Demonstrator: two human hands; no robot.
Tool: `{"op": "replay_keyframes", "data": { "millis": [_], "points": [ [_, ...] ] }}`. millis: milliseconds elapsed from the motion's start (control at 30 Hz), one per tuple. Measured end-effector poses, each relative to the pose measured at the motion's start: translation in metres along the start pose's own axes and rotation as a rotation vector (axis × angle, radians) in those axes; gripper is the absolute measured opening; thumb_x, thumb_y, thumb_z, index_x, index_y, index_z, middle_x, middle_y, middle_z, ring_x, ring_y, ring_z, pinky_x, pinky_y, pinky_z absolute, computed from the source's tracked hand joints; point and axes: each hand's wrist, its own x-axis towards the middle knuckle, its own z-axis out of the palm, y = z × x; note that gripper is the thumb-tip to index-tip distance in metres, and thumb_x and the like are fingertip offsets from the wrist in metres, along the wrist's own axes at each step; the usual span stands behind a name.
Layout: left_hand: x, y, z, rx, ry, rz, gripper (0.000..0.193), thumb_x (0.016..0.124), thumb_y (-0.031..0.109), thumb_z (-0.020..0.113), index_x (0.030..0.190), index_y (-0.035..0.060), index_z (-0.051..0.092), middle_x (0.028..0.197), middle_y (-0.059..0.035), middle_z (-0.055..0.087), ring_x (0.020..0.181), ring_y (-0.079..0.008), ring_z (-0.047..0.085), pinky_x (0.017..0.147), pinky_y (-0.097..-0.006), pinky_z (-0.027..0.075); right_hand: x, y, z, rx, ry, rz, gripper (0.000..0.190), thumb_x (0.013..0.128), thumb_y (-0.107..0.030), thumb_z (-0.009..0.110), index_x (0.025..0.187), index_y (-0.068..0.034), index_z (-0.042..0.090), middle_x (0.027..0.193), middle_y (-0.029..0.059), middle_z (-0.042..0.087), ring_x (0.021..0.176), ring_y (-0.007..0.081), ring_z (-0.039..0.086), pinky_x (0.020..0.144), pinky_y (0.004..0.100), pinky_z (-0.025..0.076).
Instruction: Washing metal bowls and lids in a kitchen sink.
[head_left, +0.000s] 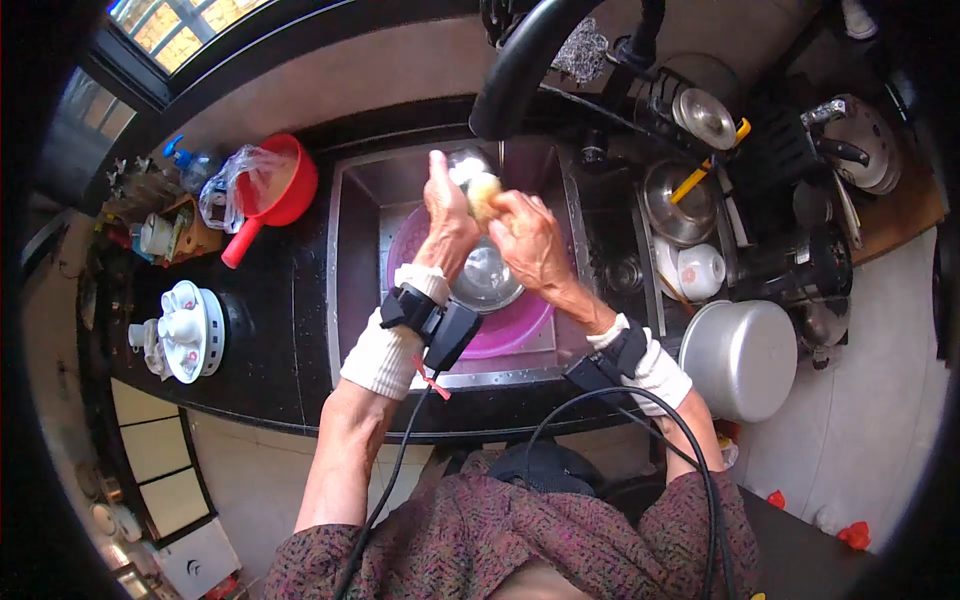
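Note:
Above the sink (352, 300), my left hand (448, 217) is held with its thumb pointing up, against a shiny, glare-lit vessel (471, 160) whose shape is mostly hidden. My right hand (531, 244) grips a pale yellow scrubber or sponge (484, 193), which lies between the two hands. Beneath them a round metal bowl (487, 281) rests inside a pink-purple plastic basin (517, 334). The basin stands in the sink.
A black faucet (517, 75) arches over the sink's back. Left are a red dipper (289, 187) and a white tray (214, 330) with several cups. Right stand a large aluminium pot (739, 360), a metal lid (679, 202) and a white bowl (701, 271). Cables (705, 480) trail from both wrists.

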Motion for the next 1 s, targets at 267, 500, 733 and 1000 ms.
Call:
{"op": "replay_keyframes", "data": {
  "millis": [267, 500, 733, 1000],
  "points": [
    [-0.032, 0.012, -0.008, 0.241, -0.247, -0.128, 0.044, 0.096, 0.042, 0.037, 0.111, 0.0036, 0.052, 0.101, -0.0082, 0.061, 0.089, -0.0191, 0.061, 0.08, -0.0373, 0.05, 0.06, 0.032, -0.004, 0.04, 0.021, 0.129, 0.017, 0.08, -0.018, 0.056, 0.087, -0.007, 0.065, 0.082, 0.0175, 0.064, 0.079, 0.0348, 0.062, 0.071, 0.0408, 0.049],
    [-0.032, 0.04, -0.006, -0.002, -0.282, -0.13, 0.042, 0.097, 0.037, 0.036, 0.111, 0.0012, 0.051, 0.106, -0.012, 0.061, 0.092, -0.0243, 0.061, 0.086, -0.0417, 0.049, 0.017, 0.075, 0.002, 0.113, -0.068, 0.483, 0.018, 0.081, -0.017, 0.053, 0.088, -0.003, 0.063, 0.078, 0.019, 0.063, 0.073, 0.031, 0.063, 0.066, 0.0366, 0.048],
    [-0.023, 0.047, -0.004, -0.151, -0.276, -0.171, 0.035, 0.095, 0.039, 0.04, 0.104, 0.0078, 0.053, 0.097, -0.0079, 0.061, 0.092, -0.0248, 0.058, 0.084, -0.0491, 0.045, -0.037, 0.06, 0.013, -0.028, -0.32, 0.136, 0.063, 0.072, -0.017, 0.069, 0.126, -0.002, 0.041, 0.121, 0.0253, 0.049, 0.109, 0.0361, 0.053, 0.086, 0.0408, 0.045],
    [-0.02, 0.027, 0.0, 0.216, -0.345, -0.346, 0.044, 0.093, 0.041, 0.041, 0.107, -0.0005, 0.05, 0.096, -0.0154, 0.06, 0.079, -0.0274, 0.062, 0.068, -0.0402, 0.053, -0.025, 0.043, 0.011, -0.261, 0.045, 0.229, 0.046, 0.076, -0.008, 0.052, 0.121, 0.0, 0.042, 0.085, 0.0247, 0.061, 0.078, 0.0418, 0.061, 0.067, 0.0462, 0.05]
  ]
}}
